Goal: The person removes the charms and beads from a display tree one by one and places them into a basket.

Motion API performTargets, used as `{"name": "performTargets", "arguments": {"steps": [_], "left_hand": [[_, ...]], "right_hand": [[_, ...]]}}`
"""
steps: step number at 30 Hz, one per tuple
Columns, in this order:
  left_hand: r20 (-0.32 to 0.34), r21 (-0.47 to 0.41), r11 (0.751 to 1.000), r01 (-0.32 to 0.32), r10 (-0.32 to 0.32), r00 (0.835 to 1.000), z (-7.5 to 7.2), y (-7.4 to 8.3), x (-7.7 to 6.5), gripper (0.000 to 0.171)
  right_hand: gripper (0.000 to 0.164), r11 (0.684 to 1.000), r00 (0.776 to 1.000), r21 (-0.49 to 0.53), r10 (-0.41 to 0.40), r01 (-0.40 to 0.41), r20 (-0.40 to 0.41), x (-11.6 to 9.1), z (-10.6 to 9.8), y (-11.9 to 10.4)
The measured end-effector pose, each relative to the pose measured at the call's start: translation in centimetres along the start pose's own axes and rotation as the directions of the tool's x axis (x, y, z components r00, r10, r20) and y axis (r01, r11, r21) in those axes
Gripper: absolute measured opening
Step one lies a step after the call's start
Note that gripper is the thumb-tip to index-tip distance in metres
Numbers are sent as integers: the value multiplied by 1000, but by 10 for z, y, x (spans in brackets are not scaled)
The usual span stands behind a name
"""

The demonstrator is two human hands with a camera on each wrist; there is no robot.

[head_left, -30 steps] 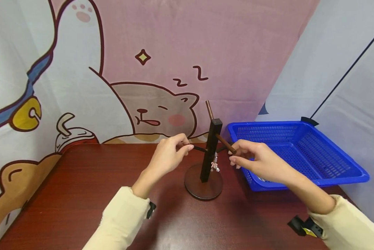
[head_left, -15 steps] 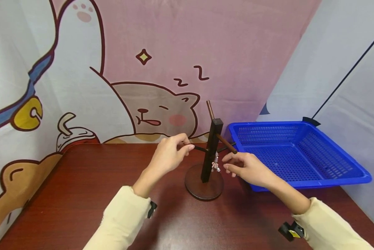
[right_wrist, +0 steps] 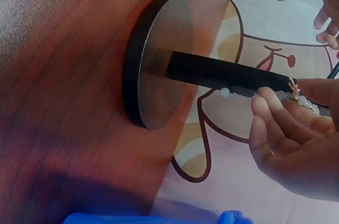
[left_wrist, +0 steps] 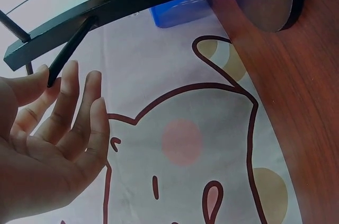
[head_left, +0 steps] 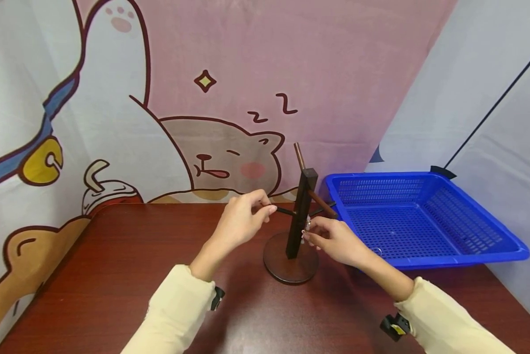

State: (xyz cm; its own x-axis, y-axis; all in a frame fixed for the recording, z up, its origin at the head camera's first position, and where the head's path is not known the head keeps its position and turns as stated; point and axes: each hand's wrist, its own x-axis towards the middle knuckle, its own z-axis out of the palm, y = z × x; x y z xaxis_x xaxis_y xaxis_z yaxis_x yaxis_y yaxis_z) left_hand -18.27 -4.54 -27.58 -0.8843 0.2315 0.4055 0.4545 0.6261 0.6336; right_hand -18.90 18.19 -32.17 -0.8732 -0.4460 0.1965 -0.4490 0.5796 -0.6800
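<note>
A dark wooden stand (head_left: 301,211) with a round base (head_left: 287,268) and several side pegs stands upright on the table. My left hand (head_left: 240,219) pinches the tip of its left peg (left_wrist: 71,49) between thumb and index finger; the other fingers fan out loosely in the left wrist view. A beaded bracelet (right_wrist: 225,92) with pale, clear beads and a small pinkish bow charm (right_wrist: 294,90) hangs along the right side of the post. My right hand (head_left: 336,241) pinches the bracelet near the charm, below the front right peg (head_left: 322,204). The fingers hide part of the beads.
A blue plastic basket (head_left: 468,259) stands to the right, behind my right forearm, with a small clear ring-shaped item (head_left: 377,251) at its near side. A cartoon-print cloth (head_left: 358,73) hangs behind the reddish-brown table (head_left: 128,265).
From beside the front right peg, my right hand has come down and left to the bracelet and now pinches it. The left hand keeps its hold on the left peg.
</note>
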Motion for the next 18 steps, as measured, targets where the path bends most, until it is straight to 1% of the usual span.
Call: {"name": "performTargets", "arguments": {"steps": [8,12,18], "left_hand": [[12,3,1000,16,-16,1000,0,1,0,16],[16,2,1000,19,-19,1000,0,0,0,16],[9,0,1000,12,-12,1000,0,0,0,15]], "right_hand": [[10,1000,1000,-31,-7,6,-21,0,1,-1],[10,999,999,-34,-24,24,-21,0,0,0],[8,997,997,-25,-71,70,-32,-1,-9,-3]]}}
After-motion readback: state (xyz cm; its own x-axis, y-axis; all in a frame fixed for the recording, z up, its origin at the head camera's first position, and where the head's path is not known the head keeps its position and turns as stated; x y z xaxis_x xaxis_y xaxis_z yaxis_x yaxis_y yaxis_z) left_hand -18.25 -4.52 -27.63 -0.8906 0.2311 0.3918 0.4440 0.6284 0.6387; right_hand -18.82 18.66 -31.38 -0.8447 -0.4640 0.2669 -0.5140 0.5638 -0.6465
